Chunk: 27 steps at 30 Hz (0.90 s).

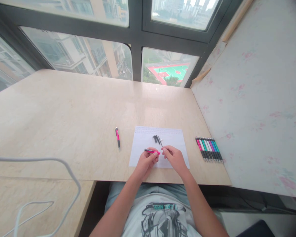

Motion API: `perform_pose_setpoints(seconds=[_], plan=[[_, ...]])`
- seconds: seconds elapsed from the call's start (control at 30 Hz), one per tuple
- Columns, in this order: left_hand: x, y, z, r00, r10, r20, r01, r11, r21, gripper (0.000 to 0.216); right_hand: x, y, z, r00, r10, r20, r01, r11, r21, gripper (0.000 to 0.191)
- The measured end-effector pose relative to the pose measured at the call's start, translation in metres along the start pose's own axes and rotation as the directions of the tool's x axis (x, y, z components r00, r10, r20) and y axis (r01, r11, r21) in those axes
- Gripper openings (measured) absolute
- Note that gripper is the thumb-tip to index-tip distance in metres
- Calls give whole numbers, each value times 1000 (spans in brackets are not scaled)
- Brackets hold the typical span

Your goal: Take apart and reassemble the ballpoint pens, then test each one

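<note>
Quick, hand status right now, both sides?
Left hand: closed, holding a pink-and-black pen piece.
Right hand: fingers closed, apparently pinching a thin dark rod.

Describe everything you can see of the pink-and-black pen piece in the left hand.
The pink-and-black pen piece is a slim tube, plastic by its look, black toward one end and bright pink toward the other. The left hand grips it between thumb and fingers, partly covering it. It lies nearly crosswise above the paper, black end leftward, pink end toward the right hand and slightly nearer the person. Finer markings are too small to read.
</note>
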<state>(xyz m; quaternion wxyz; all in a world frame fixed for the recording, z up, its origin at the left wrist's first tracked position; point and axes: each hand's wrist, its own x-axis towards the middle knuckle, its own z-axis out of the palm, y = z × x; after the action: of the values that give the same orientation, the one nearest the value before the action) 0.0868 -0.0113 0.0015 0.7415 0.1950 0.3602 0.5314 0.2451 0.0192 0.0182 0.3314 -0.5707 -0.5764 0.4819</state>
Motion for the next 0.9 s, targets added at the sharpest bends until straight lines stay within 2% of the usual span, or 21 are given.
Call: perform_pose_setpoints(seconds=[0.1,0.17,0.23,0.3,0.37,0.43,0.5,0.7,0.9], plan=[[-1,2,3,998,40,-40,-35,994,100,24,-14,0,8,998,70,7,-70,978,196,26],[-3,5,6,989,132,-70,-106,949,297,20,-20,-2,14,991,132,19,-129,913,387,26],[-8,11,12,966,257,-31,-193,797,573,15,-24,-3,21,980,187,67,-192,804,563,26],[-12,18,17,950,301,88,-250,557,792,9,-28,-3,27,965,229,130,-254,684,684,26],[-16,23,22,939,312,147,-264,374,889,6,-30,-3,31,950,263,168,-297,594,747,24],[-18,25,25,935,314,168,-267,306,914,4,-31,-2,33,942,282,180,-314,559,767,23],[-18,25,25,934,312,176,-281,333,900,4,-31,-2,32,943,277,185,-315,564,763,22],[-15,22,23,941,303,149,-301,552,778,6,-30,-5,29,945,288,156,-309,624,718,27],[-16,20,25,944,302,130,-277,519,809,12,-31,-7,28,950,262,168,-297,606,738,24]])
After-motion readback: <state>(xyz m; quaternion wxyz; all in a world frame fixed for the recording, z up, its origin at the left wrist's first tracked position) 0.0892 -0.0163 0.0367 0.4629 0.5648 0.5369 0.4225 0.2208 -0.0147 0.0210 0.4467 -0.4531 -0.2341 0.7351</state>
